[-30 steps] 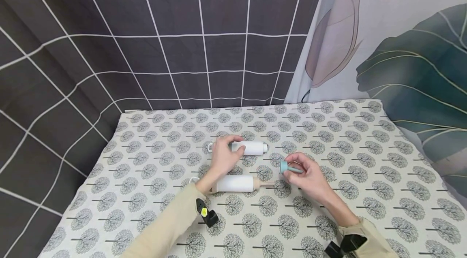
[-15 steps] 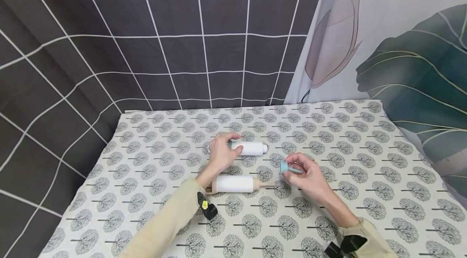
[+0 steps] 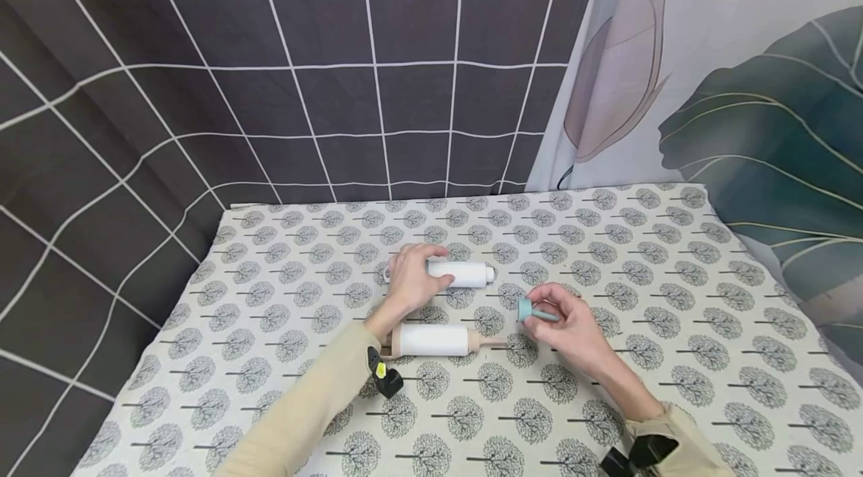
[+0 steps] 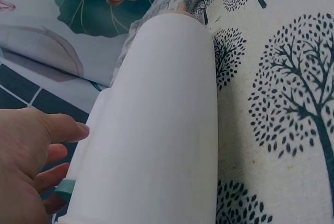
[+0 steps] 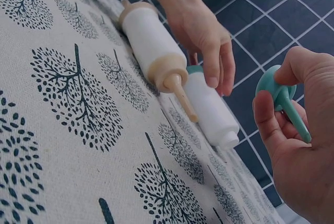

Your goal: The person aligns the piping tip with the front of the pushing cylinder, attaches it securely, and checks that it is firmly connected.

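Observation:
My left hand [image 3: 413, 278] grips the left end of a white bottle [image 3: 465, 274] lying on its side, thumb on the near side and fingers over the far side. A teal collar [image 5: 194, 69] shows beside those fingers in the right wrist view; a short bare neck [image 5: 228, 139] ends the bottle on the right. My right hand [image 3: 569, 320] pinches a teal nozzle cap [image 3: 527, 310] by its stem side, its wide hollow end facing left towards the bottle. Nearer me lies a second white bottle [image 3: 434, 340] with beige ends and a long beige nozzle [image 5: 182, 101].
A pale tablecloth [image 3: 270, 357] printed with trees covers the table under both bottles. Behind hangs a dark gridded curtain [image 3: 323, 102], and at the right a white curtain [image 3: 681, 87] with leaf shapes. Black cameras [image 3: 387, 381] sit on both wrists.
My left hand has shifted slightly at the far bottle's left end, its fingers turning a little; the bottle stays in place. My right hand and the nozzle cap have not moved.

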